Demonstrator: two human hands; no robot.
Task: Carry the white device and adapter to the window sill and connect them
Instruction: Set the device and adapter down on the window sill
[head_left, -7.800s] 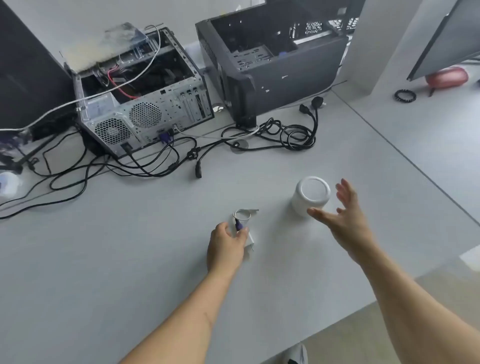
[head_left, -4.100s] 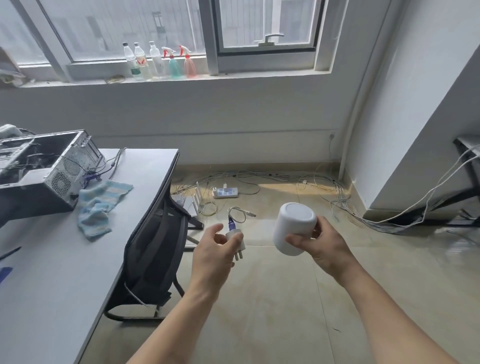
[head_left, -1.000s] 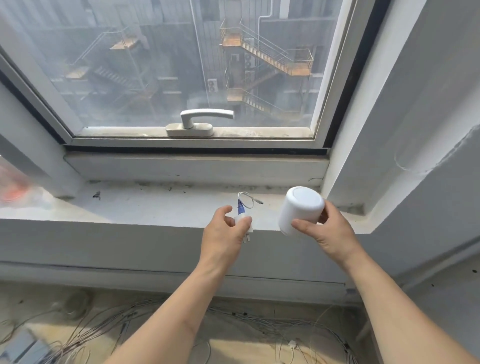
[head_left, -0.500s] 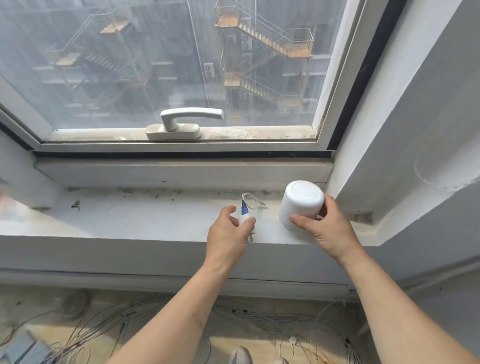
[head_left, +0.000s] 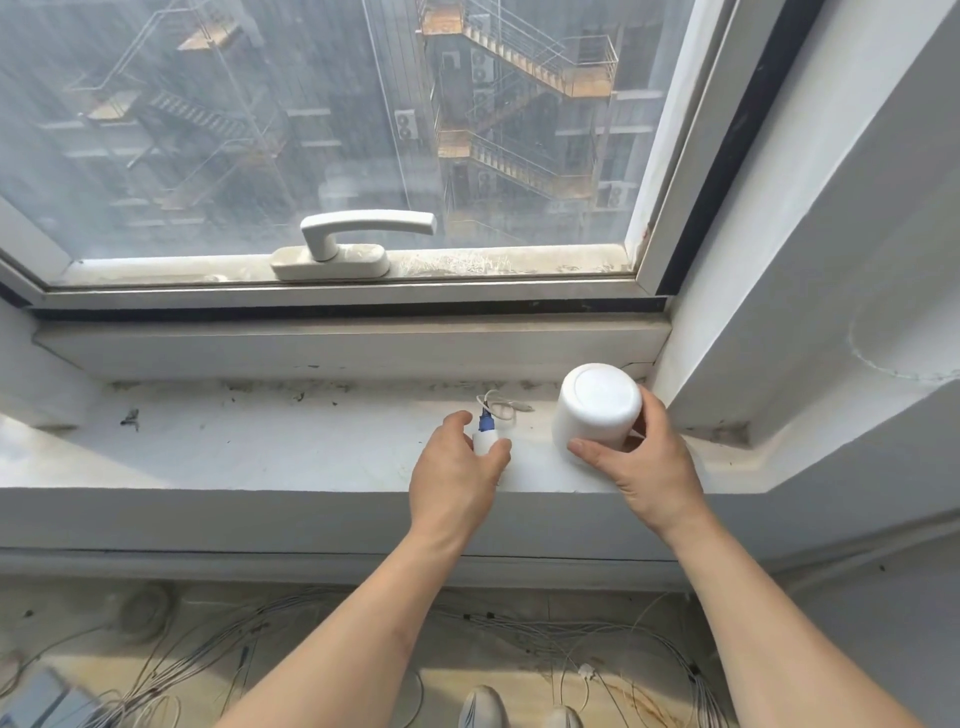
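Observation:
The white cylindrical device (head_left: 596, 413) stands upright on the window sill (head_left: 260, 452) near its right end, and my right hand (head_left: 636, 462) is wrapped around its near side. My left hand (head_left: 456, 478) pinches the small white adapter (head_left: 484, 442) just left of the device, low over the sill. A blue plug (head_left: 486, 422) sticks out of the adapter's top, and a short coiled white cable (head_left: 501, 406) loops from it with its free end lying toward the device. The adapter's lower part is hidden by my fingers.
A white window handle (head_left: 358, 234) sits on the closed window frame above the sill. The wall reveal (head_left: 779, 312) closes off the sill's right end right behind the device. Loose cables (head_left: 311, 649) lie on the floor below, beside my shoes.
Both hands have dropped onto the sill. The device, held tilted above the sill a second ago, now stands on it, and the adapter has come down close to the sill surface.

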